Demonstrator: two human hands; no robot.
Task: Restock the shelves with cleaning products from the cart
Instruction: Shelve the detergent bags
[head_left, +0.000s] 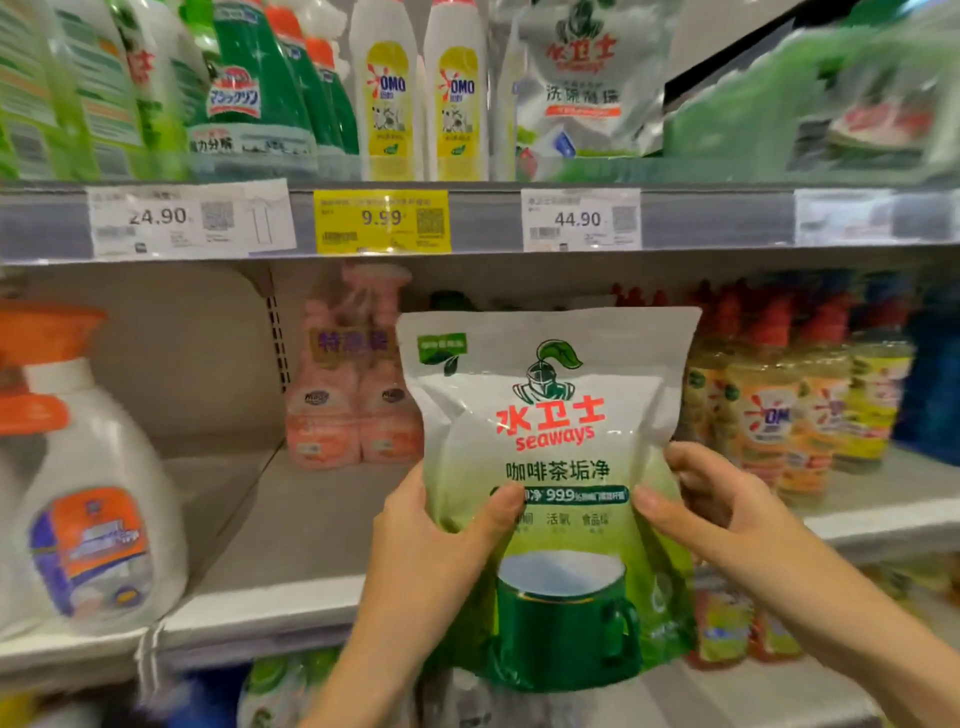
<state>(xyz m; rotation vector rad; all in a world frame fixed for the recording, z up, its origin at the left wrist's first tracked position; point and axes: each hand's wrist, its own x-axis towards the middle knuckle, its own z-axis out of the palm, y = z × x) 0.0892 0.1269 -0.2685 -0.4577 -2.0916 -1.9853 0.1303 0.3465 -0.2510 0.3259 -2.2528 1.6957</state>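
Seaways pouch (550, 457), one, upright, gripped by left hand (431, 540) and right hand (711, 504), two OMO bottles (384, 98) above

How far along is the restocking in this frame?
Done: a same-brand silver-green pouch already stands on the upper shelf. In hand: left hand and right hand grip a white-and-green plastic pouch printed with a green mug. Left: shelving it; bare grey shelf shows beside pink spray bottles.
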